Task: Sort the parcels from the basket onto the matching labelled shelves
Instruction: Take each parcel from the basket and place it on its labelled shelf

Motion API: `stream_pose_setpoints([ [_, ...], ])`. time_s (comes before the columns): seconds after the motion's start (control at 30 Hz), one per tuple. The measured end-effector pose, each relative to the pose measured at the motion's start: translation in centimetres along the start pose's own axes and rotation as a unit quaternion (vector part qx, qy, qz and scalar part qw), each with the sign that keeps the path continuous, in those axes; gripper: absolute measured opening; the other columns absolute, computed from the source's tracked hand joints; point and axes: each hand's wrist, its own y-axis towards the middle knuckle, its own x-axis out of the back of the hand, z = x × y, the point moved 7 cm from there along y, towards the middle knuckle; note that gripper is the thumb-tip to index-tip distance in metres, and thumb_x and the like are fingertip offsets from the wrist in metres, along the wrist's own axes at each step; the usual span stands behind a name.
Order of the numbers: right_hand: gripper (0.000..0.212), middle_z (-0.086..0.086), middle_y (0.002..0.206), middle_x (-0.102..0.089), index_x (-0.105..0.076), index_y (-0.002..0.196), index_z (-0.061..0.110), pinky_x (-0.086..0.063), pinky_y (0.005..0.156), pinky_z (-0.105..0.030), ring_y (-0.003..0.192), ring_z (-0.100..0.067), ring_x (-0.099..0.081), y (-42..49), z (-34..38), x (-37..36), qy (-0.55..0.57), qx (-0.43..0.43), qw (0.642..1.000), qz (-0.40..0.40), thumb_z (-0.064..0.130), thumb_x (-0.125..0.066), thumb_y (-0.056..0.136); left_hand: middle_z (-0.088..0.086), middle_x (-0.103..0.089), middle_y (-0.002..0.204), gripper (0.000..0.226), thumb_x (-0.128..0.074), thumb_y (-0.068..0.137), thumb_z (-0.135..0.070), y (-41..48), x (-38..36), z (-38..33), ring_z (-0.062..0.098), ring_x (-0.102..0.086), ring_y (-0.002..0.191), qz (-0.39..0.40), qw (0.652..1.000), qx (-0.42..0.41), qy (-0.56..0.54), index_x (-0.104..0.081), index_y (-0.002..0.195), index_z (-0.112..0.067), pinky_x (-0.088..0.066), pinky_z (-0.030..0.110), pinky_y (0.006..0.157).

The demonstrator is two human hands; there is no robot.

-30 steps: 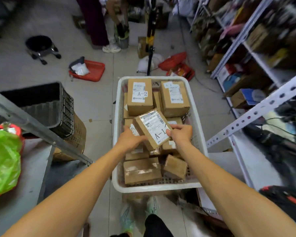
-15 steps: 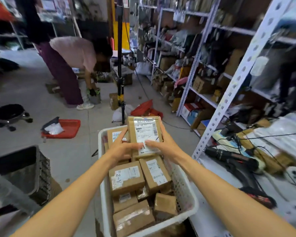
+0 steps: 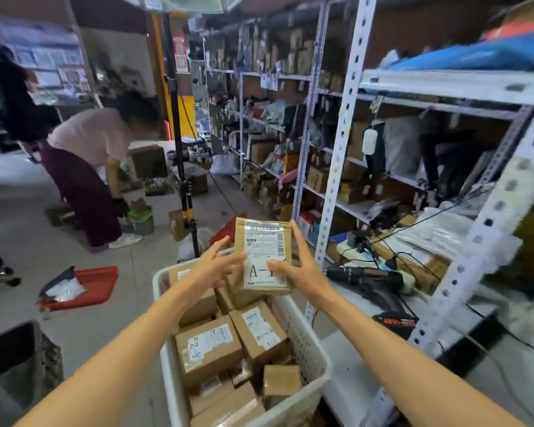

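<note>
I hold a flat brown parcel [image 3: 264,241] upright above the far end of the white basket [image 3: 309,343]; its white label reads A-1. My left hand [image 3: 211,269] grips its left edge, thumb on the label and fingers spread. My right hand [image 3: 302,272] pinches the right edge, thumb on the front and fingers straight up behind. In the basket lie several taped brown parcels, one marked A-2 [image 3: 208,349].
White metal shelving [image 3: 346,118] full of boxes runs along the right, with a drill [image 3: 367,277] and cables on the low shelf beside the basket. A person [image 3: 87,149] bends over ahead on the left. A black light-stand pole [image 3: 182,180], a red tray [image 3: 90,286] and a dark crate [image 3: 22,359] stand on the floor.
Both hands lifted the A-1 parcel out of the basket and turned it upright. My view rose from the basket to the shelves on the right.
</note>
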Motion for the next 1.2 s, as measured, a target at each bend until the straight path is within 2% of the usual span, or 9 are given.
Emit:
stream_pose_setpoints([
  [0.27,0.099,0.042,0.117,-0.04,-0.001,0.148,0.052,-0.047,0.082,-0.009,0.102,0.02,-0.05,-7.8,1.2,2.8,-0.021,0.017,1.0,-0.002,0.021,-0.071,0.085,-0.001,-0.057,0.115,0.065,-0.064,0.087,-0.041,-6.3,-3.0,-0.8,0.017,-0.057,0.105,-0.056,0.982,-0.051,0.172,-0.035,0.142,-0.024,-0.043,0.028,0.08],
  [0.33,0.098,0.034,0.126,-0.042,-0.005,0.149,0.049,-0.043,0.084,-0.006,0.111,0.012,-0.048,-10.3,1.5,3.6,-0.022,0.024,0.999,-0.02,0.021,-0.073,0.084,0.002,-0.06,0.118,0.054,-0.063,0.086,-0.042,-8.1,-3.7,-0.4,0.019,-0.059,0.106,-0.058,0.986,-0.046,0.151,-0.045,0.132,-0.022,-0.045,0.031,0.082],
  [0.47,0.098,0.021,0.13,-0.047,-0.008,0.149,0.05,-0.044,0.099,-0.031,0.118,-0.007,-0.049,-14.8,2.6,5.4,-0.032,0.041,0.997,-0.059,0.022,-0.075,0.082,0.003,-0.062,0.117,0.04,-0.062,0.088,-0.033,-11.5,-5.5,-0.3,0.017,-0.059,0.106,-0.068,0.978,-0.064,0.188,-0.054,0.124,-0.017,-0.049,0.029,0.085],
  [0.57,0.096,0.025,0.124,-0.046,-0.009,0.147,0.051,-0.04,0.088,-0.016,0.107,0.004,-0.049,-18.1,3.8,6.8,-0.045,0.047,0.996,-0.067,0.024,-0.074,0.082,0.0,-0.061,0.113,0.039,-0.063,0.089,-0.027,-13.9,-7.1,-0.7,0.014,-0.058,0.1,-0.069,0.958,-0.074,0.268,-0.053,0.124,-0.016,-0.044,0.02,0.074],
  [0.63,0.097,0.021,0.133,-0.048,-0.01,0.146,0.054,-0.038,0.095,-0.019,0.112,0.004,-0.049,-20.0,4.9,7.9,-0.057,0.063,0.994,-0.075,0.028,-0.077,0.08,0.001,-0.064,0.111,0.04,-0.065,0.087,-0.028,-15.0,-8.1,-1.2,0.015,-0.059,0.097,-0.062,0.942,-0.076,0.32,-0.053,0.124,-0.017,-0.045,0.024,0.079],
  [0.77,0.098,0.011,0.14,-0.048,-0.011,0.143,0.059,-0.042,0.102,-0.035,0.126,-0.011,-0.047,-25.0,6.5,11.8,-0.087,0.081,0.986,-0.12,0.032,-0.078,0.077,0.0,-0.064,0.109,0.034,-0.065,0.088,-0.026,-16.6,-12.7,-2.8,0.011,-0.057,0.089,-0.021,0.921,-0.097,0.378,-0.056,0.119,-0.018,-0.04,0.015,0.063],
  [0.97,0.097,0.021,0.125,-0.052,-0.016,0.143,0.055,-0.045,0.083,-0.008,0.108,0.01,-0.053,-34.0,6.8,20.5,-0.103,0.058,0.966,-0.228,0.036,-0.078,0.07,-0.003,-0.063,0.102,0.045,-0.068,0.084,-0.03,-18.4,-25.0,-6.4,0.017,-0.061,0.09,0.128,0.843,-0.197,0.483,-0.052,0.126,-0.02,-0.05,0.03,0.079],
  [1.1,0.097,0.004,0.134,-0.053,-0.018,0.141,0.057,-0.051,0.097,-0.039,0.116,-0.009,-0.057,-40.9,7.0,25.8,-0.098,0.044,0.938,-0.33,0.023,-0.081,0.075,0.001,-0.065,0.107,0.052,-0.066,0.083,-0.036,-20.7,-34.4,-9.1,0.021,-0.06,0.094,0.201,0.789,-0.275,0.511,-0.051,0.129,-0.018,-0.049,0.03,0.079],
  [1.2,0.098,0.008,0.127,-0.059,-0.015,0.145,0.053,-0.05,0.098,-0.044,0.109,-0.011,-0.062,-46.1,7.3,29.5,-0.112,0.034,0.91,-0.398,0.016,-0.077,0.079,0.007,-0.064,0.116,0.051,-0.066,0.084,-0.039,-22.6,-41.2,-10.2,0.025,-0.059,0.103,0.255,0.769,-0.302,0.503,-0.052,0.127,-0.014,-0.049,0.033,0.085],
])
